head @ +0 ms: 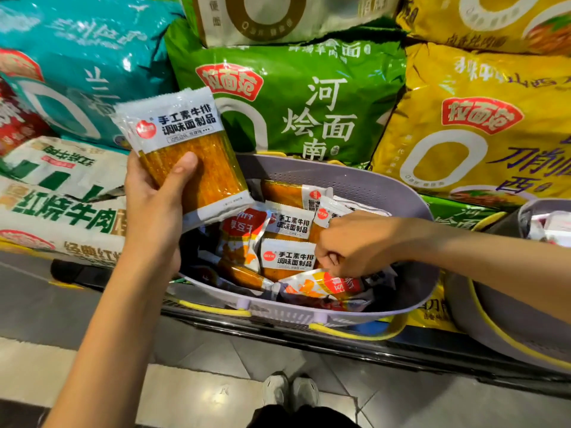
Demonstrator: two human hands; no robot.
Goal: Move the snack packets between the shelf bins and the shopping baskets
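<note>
Orange strips are showing through the clear window of the snack packet (185, 149) that the left hand (154, 208) is holding up above the near-left rim of the basket. The thumb is pressing across the packet's front, the fingers are wrapping behind it, and its white printed header is pointing up and away. The right hand (349, 242) is reaching down into the lilac basket (355, 180), its fingers curling round a second packet (326, 213) of the same kind, whose white header is sticking up just beside the knuckles. Around and under that fist, loose packets (287, 254) are lying in a jumble. Some are white and orange like the held one, others are red and orange, and they are overlapping one another across the basket's bottom. The basket is sitting on the dark shelf edge (432, 353), with yellow handles lying along its near rim. Another basket (494, 319) of the same colour is standing just beside it on the right-hand side, partly cut off by the frame. Large noodle bags are crowding in behind and beside both baskets: a green bag (293, 103) straight behind, a yellow bag (479, 134) next to it, a teal bag (77, 57) behind the raised packet, and a white bag (61, 196) with green lettering lying flat near the left wrist. Below the shelf, pale shoes (290, 390) are standing on the tiled floor (200, 381).
</note>
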